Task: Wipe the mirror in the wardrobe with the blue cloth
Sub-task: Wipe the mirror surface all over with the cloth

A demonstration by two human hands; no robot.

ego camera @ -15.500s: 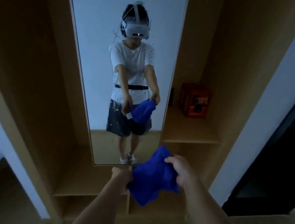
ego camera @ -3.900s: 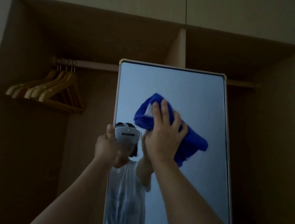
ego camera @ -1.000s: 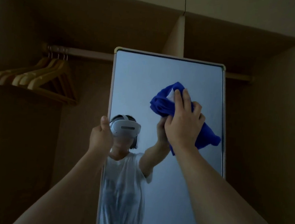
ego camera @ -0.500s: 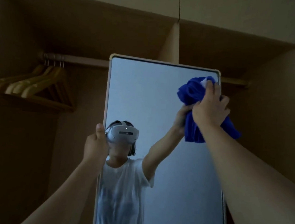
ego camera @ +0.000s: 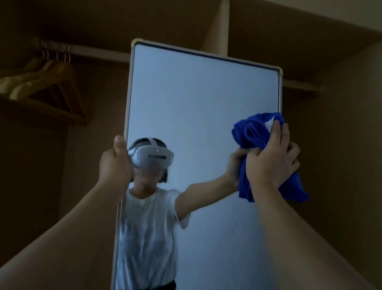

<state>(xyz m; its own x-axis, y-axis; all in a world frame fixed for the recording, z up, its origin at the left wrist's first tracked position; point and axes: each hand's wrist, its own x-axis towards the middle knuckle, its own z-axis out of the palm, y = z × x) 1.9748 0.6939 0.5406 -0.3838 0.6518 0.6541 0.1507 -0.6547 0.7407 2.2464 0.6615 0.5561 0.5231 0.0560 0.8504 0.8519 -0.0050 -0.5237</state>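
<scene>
A tall mirror [ego camera: 202, 104] with a pale frame stands upright inside the wooden wardrobe. My right hand [ego camera: 273, 161] presses a bunched blue cloth [ego camera: 253, 131] against the glass at the mirror's right edge, a little below the top corner. Part of the cloth hangs past the frame below my hand. My left hand [ego camera: 114, 163] grips the mirror's left edge at about mid-height, thumb up along the frame. The glass reflects a person in a white shirt with a headset.
Several wooden hangers [ego camera: 36, 85] hang on a rail [ego camera: 96, 52] at the upper left. A vertical divider [ego camera: 218, 27] rises behind the mirror's top. The wardrobe's right side wall [ego camera: 348, 135] stands close to the mirror's right edge.
My right hand has carried the cloth from the mirror's middle up to the top right corner, then down along the right edge. My left hand has kept its hold on the left edge.
</scene>
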